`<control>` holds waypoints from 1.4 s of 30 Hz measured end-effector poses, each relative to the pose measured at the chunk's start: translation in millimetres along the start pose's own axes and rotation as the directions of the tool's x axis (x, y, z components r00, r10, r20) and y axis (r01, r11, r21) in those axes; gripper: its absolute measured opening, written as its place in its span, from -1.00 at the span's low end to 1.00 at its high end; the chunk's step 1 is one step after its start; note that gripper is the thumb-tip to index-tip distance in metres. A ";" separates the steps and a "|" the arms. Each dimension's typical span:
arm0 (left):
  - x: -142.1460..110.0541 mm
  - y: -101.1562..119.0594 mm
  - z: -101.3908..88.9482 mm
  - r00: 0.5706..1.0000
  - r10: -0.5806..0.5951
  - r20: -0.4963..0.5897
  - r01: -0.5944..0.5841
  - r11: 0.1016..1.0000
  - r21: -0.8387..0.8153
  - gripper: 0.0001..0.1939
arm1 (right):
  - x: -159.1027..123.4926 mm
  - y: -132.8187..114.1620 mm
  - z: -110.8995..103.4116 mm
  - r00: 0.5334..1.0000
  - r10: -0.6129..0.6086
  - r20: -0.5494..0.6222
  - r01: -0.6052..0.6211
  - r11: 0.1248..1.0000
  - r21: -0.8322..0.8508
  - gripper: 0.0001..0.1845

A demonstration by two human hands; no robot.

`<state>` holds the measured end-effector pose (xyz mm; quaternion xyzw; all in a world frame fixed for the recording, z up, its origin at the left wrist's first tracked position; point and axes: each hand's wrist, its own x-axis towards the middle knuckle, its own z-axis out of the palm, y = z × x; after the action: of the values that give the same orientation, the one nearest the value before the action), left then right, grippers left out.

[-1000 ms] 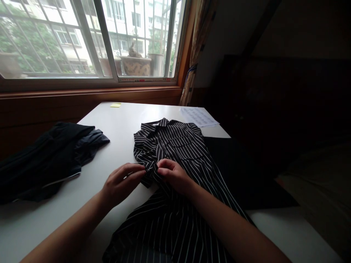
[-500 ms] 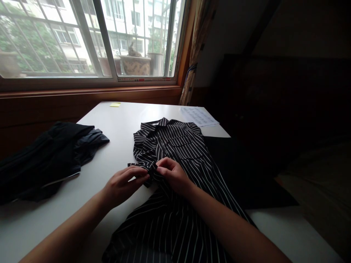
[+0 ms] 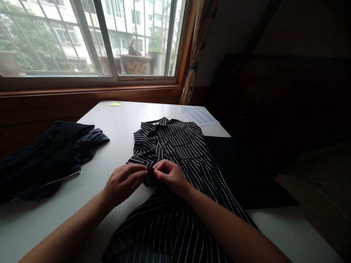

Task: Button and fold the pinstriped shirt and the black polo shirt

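Pinching the striped garment on the counter, left hand and right hand almost met; the thin fabric (slippery, perhaps) could have slid from a loose fingertip grip.

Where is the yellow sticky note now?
In the head view, the yellow note lies at the white table's far edge, left of the printed papers.

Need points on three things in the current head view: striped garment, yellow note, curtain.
Striped garment (image 3: 182,148): head view, on its upper front, below the collar.
Yellow note (image 3: 115,104): head view, middle of its face.
Curtain (image 3: 194,54): head view, on the fabric above its tie.
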<state>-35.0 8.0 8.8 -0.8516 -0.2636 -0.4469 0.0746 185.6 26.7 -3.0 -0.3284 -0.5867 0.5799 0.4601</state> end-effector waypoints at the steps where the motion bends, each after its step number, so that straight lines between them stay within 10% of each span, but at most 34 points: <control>1: 0.7 0.5 0.0 1.000 0.008 0.007 -0.008 1.000 0.013 -0.76 | 0.3 0.4 -0.4 1.000 0.005 -0.021 -0.005 1.000 0.003 -0.83; 42: 1.6 -2.4 1.9 0.983 0.084 0.163 -0.073 0.995 -0.074 -0.76 | -1.6 0.9 1.2 0.999 0.034 0.021 -0.037 0.988 0.148 -0.85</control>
<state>-34.1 11.2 8.7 -0.8975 -0.2200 -0.3801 0.0412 184.9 24.9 -3.9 -0.2984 -0.5401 0.6330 0.4675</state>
